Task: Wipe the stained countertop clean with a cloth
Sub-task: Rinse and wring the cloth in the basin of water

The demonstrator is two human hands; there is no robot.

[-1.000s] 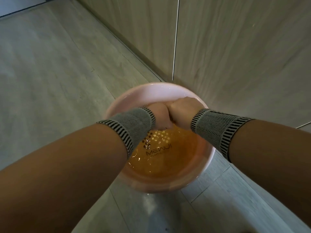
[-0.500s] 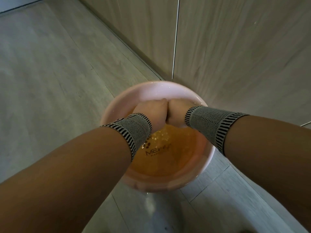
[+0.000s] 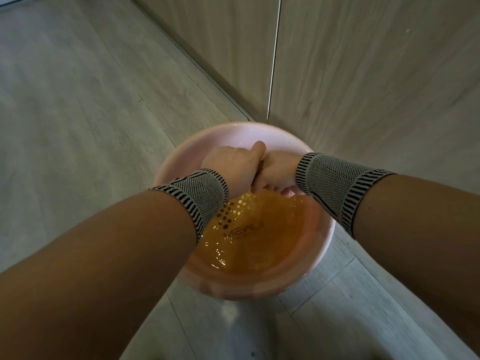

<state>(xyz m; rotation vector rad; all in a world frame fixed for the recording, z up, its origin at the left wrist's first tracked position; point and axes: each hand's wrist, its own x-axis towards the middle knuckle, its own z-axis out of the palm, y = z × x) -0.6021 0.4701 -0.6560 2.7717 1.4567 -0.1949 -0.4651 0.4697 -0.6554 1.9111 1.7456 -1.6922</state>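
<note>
Both hands press together, fists curled, over the far side of a pink basin: the left hand and right hand touch knuckle to knuckle, and they seem to be wringing something between them, though the cloth itself is hidden inside the grip and I cannot tell it for certain. Just below the fists lies orange-brown water, rippled. Striped wristbands sit behind each hand. No countertop shows, only floor and cabinet doors beyond the fists. This looks like the rinse-and-wring step; next the cloth needs squeezing out and carrying up to the stain.
</note>
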